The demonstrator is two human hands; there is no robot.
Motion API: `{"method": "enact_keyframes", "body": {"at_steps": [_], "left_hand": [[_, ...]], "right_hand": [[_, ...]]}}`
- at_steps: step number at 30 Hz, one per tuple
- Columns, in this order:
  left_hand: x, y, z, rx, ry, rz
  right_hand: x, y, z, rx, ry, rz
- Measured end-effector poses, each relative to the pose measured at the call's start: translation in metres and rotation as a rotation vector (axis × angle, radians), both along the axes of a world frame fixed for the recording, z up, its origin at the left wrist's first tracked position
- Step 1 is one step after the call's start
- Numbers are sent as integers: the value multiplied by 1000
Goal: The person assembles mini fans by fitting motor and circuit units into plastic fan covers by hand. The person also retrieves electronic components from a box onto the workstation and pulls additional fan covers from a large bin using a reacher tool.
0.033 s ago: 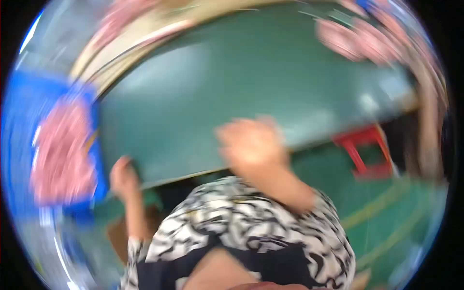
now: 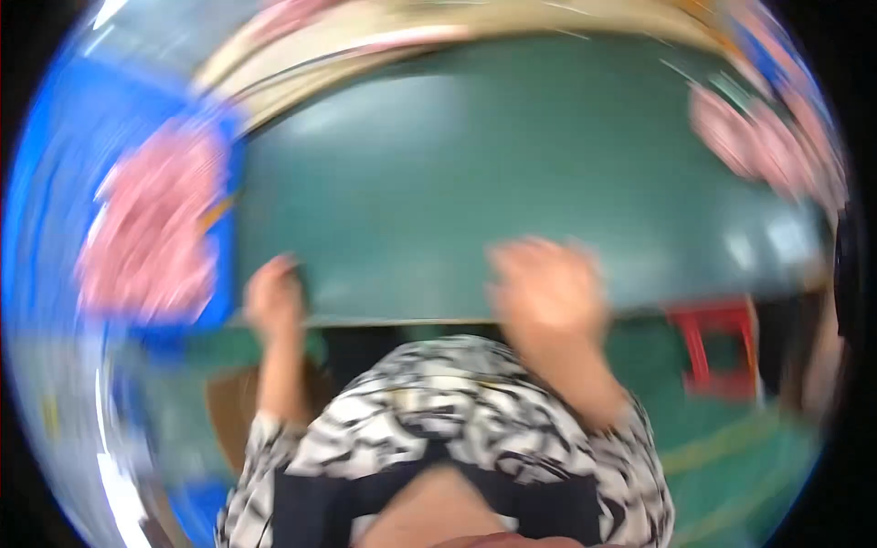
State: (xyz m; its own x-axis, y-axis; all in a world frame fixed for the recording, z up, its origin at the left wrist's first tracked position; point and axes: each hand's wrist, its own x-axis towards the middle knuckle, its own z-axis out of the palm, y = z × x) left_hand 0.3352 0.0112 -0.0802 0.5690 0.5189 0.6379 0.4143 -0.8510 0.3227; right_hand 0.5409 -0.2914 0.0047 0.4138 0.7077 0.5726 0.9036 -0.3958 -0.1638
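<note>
Both of my hands are at the front edge of a dark green table (image 2: 438, 173). Toward its left corner is my left hand (image 2: 276, 297), fingers curled in, with a small dark patch beside them. Whether that patch is a thing or shadow is unclear, and what the fingers hold, if anything, is hidden. Farther right, my right hand (image 2: 551, 290) lies palm down over the table near the edge, smeared by motion. Its fingers seem stretched forward, and nothing shows in them.
Pink bundled pieces (image 2: 155, 228) lie on a blue surface (image 2: 224, 297) left of the table. More pink pieces (image 2: 749, 142) rest at the table's far right. A red stool (image 2: 717, 352) stands below the right front edge. A brown box-like thing (image 2: 231, 411) is at lower left.
The whole view has turned, so the table's front edge now looks level and the surroundings have shifted. Both hands stay near that edge, with no clear change in their hold.
</note>
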Motion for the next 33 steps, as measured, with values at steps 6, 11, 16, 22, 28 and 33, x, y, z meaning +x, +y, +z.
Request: {"method": "enact_keyframes", "body": {"at_steps": [6, 11, 16, 22, 28, 33], "left_hand": [[267, -121, 112, -241, -289, -501], [335, -192, 256, -127, -206, -578], [299, -240, 390, -149, 122, -707], [103, -221, 502, -220, 143, -126], [-134, -121, 496, -513, 196, 513], [-207, -75, 455, -478, 285, 622]], "right_hand": [[81, -172, 127, -137, -168, -519], [201, -250, 220, 16, -153, -472], [274, -250, 289, 233, 153, -50], [227, -119, 350, 229, 402, 669], [83, 2, 367, -63, 332, 1006], [21, 43, 389, -230, 284, 1134]]}}
